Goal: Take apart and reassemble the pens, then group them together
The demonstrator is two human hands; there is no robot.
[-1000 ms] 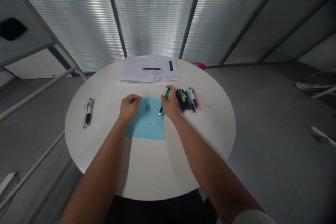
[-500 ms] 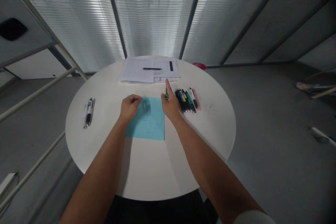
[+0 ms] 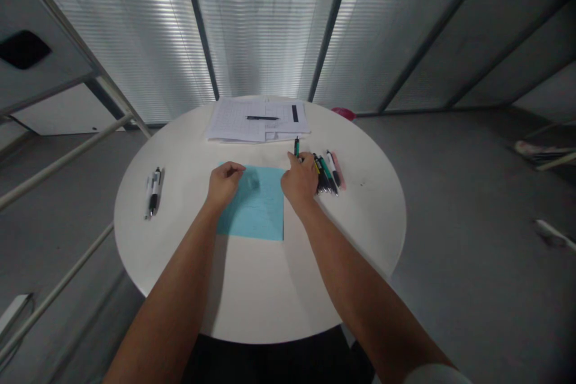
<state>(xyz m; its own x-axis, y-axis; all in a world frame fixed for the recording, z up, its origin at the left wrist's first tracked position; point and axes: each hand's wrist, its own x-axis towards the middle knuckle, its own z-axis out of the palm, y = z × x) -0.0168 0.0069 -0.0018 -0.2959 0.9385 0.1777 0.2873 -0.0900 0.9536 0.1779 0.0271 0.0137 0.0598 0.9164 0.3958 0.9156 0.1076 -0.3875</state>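
A sheet of light-blue paper (image 3: 261, 210) with faint writing lies in front of me. My left hand (image 3: 225, 185) rests over its upper left part, fingers curled and pressed together; whether anything is between them is hidden. Beside the sheet's upper right corner, my right hand (image 3: 300, 183) is closed on a pen (image 3: 296, 146) with a green part, its tip end poking up past the fingers. That hand touches or partly covers the row of pens (image 3: 327, 174), black, green, yellow and white ones lying side by side.
A stack of printed papers (image 3: 234, 123) lies at the back of the round white table (image 3: 270, 300), with a black pen (image 3: 263, 118) on top. Two pens (image 3: 153, 192) lie at the left. A pink strip (image 3: 340, 171) borders the pen row. Pale metal rails (image 3: 67, 162) stand to the left.
My right hand has turned and shifted slightly right toward the pen row, its pointing index finger now bent. The pen in it now stands more visibly above the fingers. My left hand stays put.
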